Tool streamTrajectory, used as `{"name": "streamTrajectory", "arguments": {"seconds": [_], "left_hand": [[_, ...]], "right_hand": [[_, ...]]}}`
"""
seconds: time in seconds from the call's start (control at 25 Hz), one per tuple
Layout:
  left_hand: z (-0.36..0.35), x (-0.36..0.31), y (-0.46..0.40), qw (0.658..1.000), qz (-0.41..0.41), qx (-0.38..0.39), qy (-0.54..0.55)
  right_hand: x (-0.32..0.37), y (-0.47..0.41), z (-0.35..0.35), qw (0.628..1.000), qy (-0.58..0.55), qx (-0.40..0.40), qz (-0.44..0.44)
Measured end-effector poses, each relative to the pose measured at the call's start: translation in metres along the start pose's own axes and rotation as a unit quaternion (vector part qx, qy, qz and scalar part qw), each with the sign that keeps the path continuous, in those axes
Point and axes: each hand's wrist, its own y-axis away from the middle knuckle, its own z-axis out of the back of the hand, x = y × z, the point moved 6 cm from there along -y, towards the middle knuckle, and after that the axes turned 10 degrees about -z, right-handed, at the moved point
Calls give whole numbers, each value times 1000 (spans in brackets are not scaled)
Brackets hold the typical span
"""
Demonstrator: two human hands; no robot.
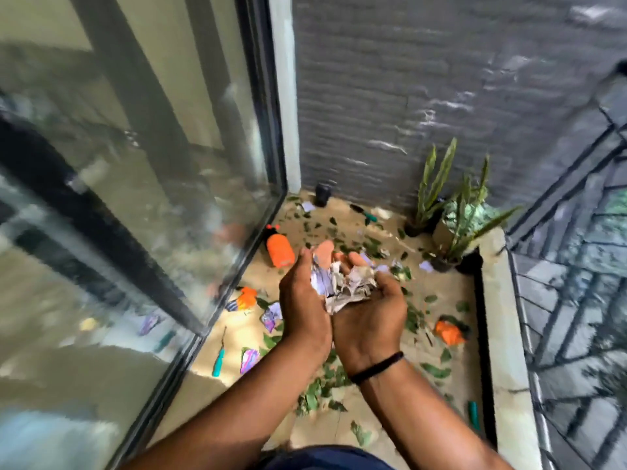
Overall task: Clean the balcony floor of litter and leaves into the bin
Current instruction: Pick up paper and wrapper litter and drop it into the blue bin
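My left hand (pixel 303 300) and my right hand (pixel 369 310) are cupped together in mid-air over the balcony floor (pixel 444 293). Between them they hold a bundle of crumpled paper litter (pixel 346 286), whitish and purple. Green leaves (pixel 319 385) lie scattered over the tan floor, thickest just below my wrists and toward the far corner. Purple wrappers (pixel 271 315) lie on the floor near the glass door. A small dark pot-like container (pixel 322 193) stands in the far corner; I cannot tell if it is the bin.
A glass sliding door (pixel 169 164) runs along the left. An orange spray bottle (pixel 280 249) lies by it, with orange gloves (pixel 246 298), a teal-handled tool (pixel 219 359) and an orange item (pixel 449 332). Potted plants (pixel 437 205) stand at the right back beside the railing ledge (pixel 502 334).
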Motion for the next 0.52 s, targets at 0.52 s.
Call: {"name": "streamTrajectory", "arguments": {"seconds": [0.52], "left_hand": [[164, -112, 146, 911, -244, -313, 113]], "right_hand": [[-194, 86, 36, 877, 188, 71, -437]]}}
